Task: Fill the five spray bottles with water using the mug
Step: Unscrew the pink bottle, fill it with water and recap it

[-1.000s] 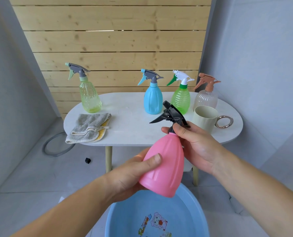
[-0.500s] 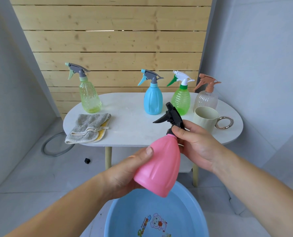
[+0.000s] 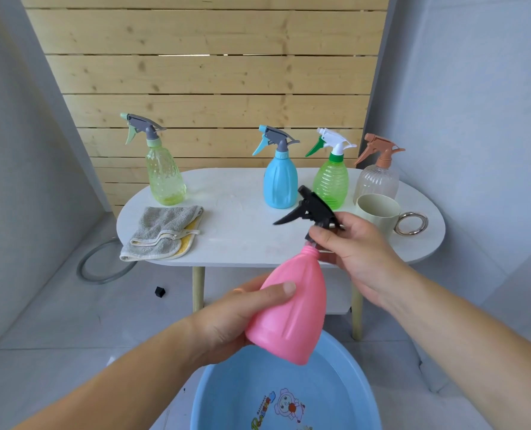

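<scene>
Unscrewed since a moment ago, the black spray head (image 3: 312, 209) now sits raised off the threaded neck of the pink bottle (image 3: 292, 308), pinched in the right hand (image 3: 357, 252). The left hand (image 3: 236, 321) grips the bottle's body above the blue basin (image 3: 223, 389).

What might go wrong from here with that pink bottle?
The black plastic spray head, pinched by the right hand, may slip and drop into the round blue plastic basin below. The pink plastic spray bottle leans in the left hand; poured water might miss its narrow neck.
</scene>
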{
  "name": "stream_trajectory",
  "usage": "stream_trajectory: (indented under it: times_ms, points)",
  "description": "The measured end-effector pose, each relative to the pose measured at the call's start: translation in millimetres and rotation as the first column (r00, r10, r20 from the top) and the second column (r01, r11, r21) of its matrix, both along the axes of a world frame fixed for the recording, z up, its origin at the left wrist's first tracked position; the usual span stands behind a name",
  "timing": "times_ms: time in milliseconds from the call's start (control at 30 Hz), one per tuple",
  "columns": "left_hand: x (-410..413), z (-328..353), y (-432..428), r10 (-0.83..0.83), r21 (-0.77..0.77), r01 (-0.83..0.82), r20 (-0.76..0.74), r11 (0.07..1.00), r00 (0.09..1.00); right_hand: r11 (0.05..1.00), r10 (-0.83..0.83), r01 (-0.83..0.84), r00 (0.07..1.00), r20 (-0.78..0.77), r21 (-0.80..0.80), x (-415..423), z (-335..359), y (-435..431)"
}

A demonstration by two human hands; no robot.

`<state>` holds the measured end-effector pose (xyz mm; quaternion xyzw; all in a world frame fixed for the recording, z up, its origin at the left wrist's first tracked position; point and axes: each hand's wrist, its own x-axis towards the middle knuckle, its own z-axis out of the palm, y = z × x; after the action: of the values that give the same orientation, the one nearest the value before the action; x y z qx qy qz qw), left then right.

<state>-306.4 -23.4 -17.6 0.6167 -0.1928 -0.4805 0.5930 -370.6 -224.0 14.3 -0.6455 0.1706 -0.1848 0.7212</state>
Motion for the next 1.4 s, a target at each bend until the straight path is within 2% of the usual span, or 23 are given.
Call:
stream_trajectory:
  times_ms: [133, 233, 367, 500, 700, 967, 1100, 1267, 1333, 1400]
  points:
    - [6.1, -3.7, 7.2, 0.027, 0.034, -0.029, 0.055, 0.999, 0.998, 0.977, -0.21, 0.212, 0.976, 0.062, -0.021, 17.6, 10.0, -18.0]
    - [11.7, -6.9, 15.4, 0.108, 0.077, -0.114, 0.08, 0.99, 0.991, 0.93, -0.361, 0.367, 0.924, 0.124, -0.028, 26.0, 22.0, -35.7]
    - [18.0, -12.8, 27.8, 0.176, 0.143, -0.189, 0.098, 0.972, 0.979, 0.876, -0.459, 0.476, 0.874, 0.16, -0.085, 37.9, 22.2, -47.5]
    - [18.6, -14.1, 32.4, 0.169, 0.159, -0.185, 0.109, 0.97, 0.98, 0.885, -0.45, 0.446, 0.893, 0.005, -0.136, 61.9, -11.7, -31.4]
    - [17.3, -17.1, 29.4, 0.126, 0.151, -0.151, 0.163, 0.977, 0.978, 0.933, -0.356, 0.359, 0.917, -0.178, -0.016, 85.0, -51.7, -13.0]
    - [22.3, -19.9, 28.8, 0.101, 0.145, -0.128, 0.179, 0.981, 0.979, 0.93, -0.314, 0.196, 0.863, -0.395, -0.311, 78.6, -49.7, -23.1]
    - [21.6, -19.9, 27.0, 0.087, 0.153, -0.115, 0.178, 0.981, 0.98, 0.894, -0.317, 0.114, 0.844, -0.432, -0.434, 77.5, -48.1, -26.4]
    - [18.8, -18.8, 22.2, 0.089, 0.147, -0.116, 0.179, 0.982, 0.98, 0.873, -0.323, 0.109, 0.86, -0.396, -0.476, 67.7, -40.0, -21.0]
    - [17.3, -18.6, 19.4, 0.089, 0.137, -0.115, 0.18, 0.984, 0.98, 0.831, -0.37, 0.135, 0.858, -0.355, -0.54, 61.8, -31.8, -21.8]
    - [15.6, -18.2, 15.9, 0.084, 0.125, -0.108, 0.183, 0.986, 0.979, 0.722, -0.453, 0.184, 0.855, -0.254, -0.667, 54.7, -22.4, -29.0]
